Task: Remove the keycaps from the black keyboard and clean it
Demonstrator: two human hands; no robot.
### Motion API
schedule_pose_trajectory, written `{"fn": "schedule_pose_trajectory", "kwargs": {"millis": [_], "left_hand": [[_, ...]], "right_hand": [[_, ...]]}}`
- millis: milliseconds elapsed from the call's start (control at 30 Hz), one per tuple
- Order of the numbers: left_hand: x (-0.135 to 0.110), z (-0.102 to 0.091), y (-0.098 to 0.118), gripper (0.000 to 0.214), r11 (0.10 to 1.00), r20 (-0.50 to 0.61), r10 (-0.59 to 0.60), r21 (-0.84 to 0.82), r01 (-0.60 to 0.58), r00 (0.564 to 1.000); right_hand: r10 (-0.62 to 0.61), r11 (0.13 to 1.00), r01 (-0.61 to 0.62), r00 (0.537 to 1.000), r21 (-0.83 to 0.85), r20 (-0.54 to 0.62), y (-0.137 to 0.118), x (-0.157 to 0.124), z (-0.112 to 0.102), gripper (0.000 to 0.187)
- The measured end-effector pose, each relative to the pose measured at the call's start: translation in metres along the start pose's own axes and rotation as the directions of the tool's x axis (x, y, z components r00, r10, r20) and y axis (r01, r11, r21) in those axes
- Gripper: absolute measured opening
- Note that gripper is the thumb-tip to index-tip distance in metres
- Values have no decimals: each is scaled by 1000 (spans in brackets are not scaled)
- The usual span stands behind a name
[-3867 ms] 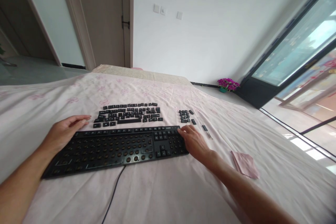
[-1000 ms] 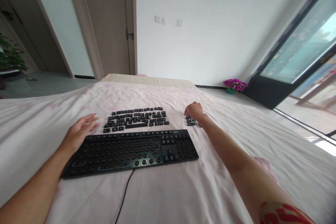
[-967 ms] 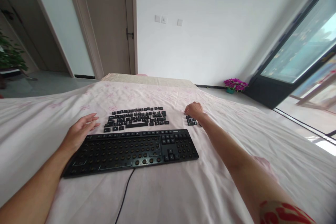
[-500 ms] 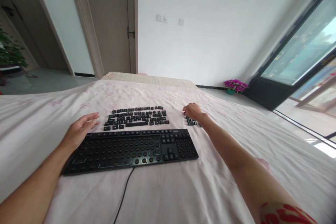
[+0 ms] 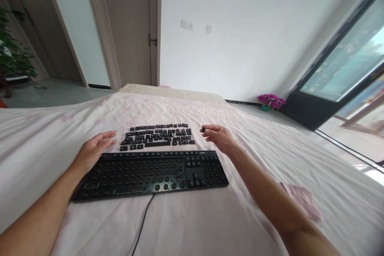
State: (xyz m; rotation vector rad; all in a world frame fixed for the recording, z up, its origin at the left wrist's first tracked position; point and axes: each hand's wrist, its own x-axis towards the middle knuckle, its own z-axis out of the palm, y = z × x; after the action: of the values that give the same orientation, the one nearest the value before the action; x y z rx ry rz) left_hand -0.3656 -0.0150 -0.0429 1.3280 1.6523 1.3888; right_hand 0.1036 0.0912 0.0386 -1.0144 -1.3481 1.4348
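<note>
A black keyboard [image 5: 196, 172] lies on the cloth in front of me. Most of its main block and the number pad have bare switch spots, while the top row and the arrow cluster still carry caps. Beyond it, loose black keycaps [image 5: 157, 143] are spread in rows, a long space bar among them. My right hand [image 5: 216, 134] pinches a small black keycap [image 5: 203, 129] between thumb and fingertips, just above the cloth right of the rows. My left hand [image 5: 96, 146] is open with fingers apart, by the keyboard's far left corner, holding nothing.
A pale flowered cloth [image 5: 186, 224] covers the surface. The keyboard's cable [image 5: 144, 220] runs toward me. A pink cloth piece [image 5: 303, 200] lies at the right beside my forearm. Further off are a door [image 5: 129, 28], a wall and potted purple flowers [image 5: 271, 101].
My right hand has come up and slightly left from the smaller keycap group at the right, now showing a keycap in its pinch. My left hand has stayed nearly still. The view has shifted slightly.
</note>
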Motion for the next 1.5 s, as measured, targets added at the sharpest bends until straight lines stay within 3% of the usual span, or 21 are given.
{"fn": "schedule_pose_trajectory", "kwargs": {"millis": [133, 333, 500, 733, 833, 933, 1067, 1200, 1300, 1500], "left_hand": [[-1, 0, 2, 57, 1000, 3, -12, 11, 12, 1000], [-1, -1, 2, 58, 999, 35, -23, 27, 22, 999], [-2, -1, 3, 59, 999, 22, -14, 42, 13, 1000], [-2, 0, 2, 63, 999, 23, -15, 35, 14, 1000], [-3, -1, 2, 64, 999, 23, -38, 37, 37, 999], [-3, 0, 2, 66, 999, 15, -41, 21, 40, 999], [-3, 1, 2, 67, 999, 9, -35, 5, 35, 999], [-4, 0, 2, 63, 1000, 13, -19, 20, 18, 1000], [-4, 0, 3, 59, 999, 13, -14, 34, 14, 1000], [-5, 2, 5, 61, 1000, 17, -19, 16, 18, 1000]], "right_hand": [[51, 983, -57, 998, 173, 40, -9, -21, 18, 31], [38, 975, -48, 998, 219, 51, -16, -38, 34, 28], [41, 994, -44, 999, 95, 24, -15, -51, 29, 27], [27, 957, -45, 997, -286, -67, 12, -73, -11, 25], [0, 858, -20, 999, -514, -39, 24, -85, -19, 20], [-126, 688, 104, 992, -718, 23, 28, -96, -16, 17], [-305, 394, 319, 930, -862, 205, 24, -103, -6, 16], [-334, 165, 456, 860, -874, 386, 23, -104, 0, 21], [-317, 75, 505, 830, -860, 459, 24, -104, 2, 25], [-291, -24, 557, 791, -830, 539, 22, -106, 5, 27]]}}
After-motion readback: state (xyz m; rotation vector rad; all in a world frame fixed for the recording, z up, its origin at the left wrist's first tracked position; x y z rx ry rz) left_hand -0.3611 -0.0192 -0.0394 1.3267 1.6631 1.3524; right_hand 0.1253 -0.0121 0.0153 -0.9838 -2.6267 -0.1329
